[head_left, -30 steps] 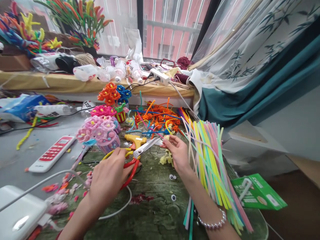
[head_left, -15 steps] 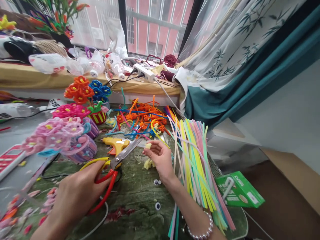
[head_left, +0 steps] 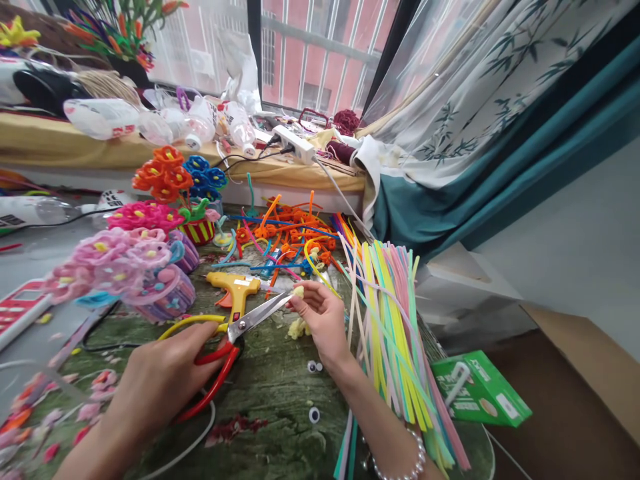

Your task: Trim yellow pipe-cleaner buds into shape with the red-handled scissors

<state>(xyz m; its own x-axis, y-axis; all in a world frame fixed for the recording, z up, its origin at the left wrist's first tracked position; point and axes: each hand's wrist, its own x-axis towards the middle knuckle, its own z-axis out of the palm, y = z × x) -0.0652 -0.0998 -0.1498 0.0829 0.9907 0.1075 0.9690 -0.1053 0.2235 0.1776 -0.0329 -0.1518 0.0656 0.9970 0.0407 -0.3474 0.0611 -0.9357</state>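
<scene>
Two googly eyes (head_left: 315, 366) beside right hand (head_left: 324, 319)

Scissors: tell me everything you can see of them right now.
The scissors have plain steel blades and loop handles, one red, one yellow, that look plastic-coated. The left hand holds them by the handles, fingers through the loops, above the green mat. They point up and to the right, blades slightly parted, with the tips at a small yellow fuzzy bit pinched by the right hand. The yellow glue gun lies just behind them.
</scene>
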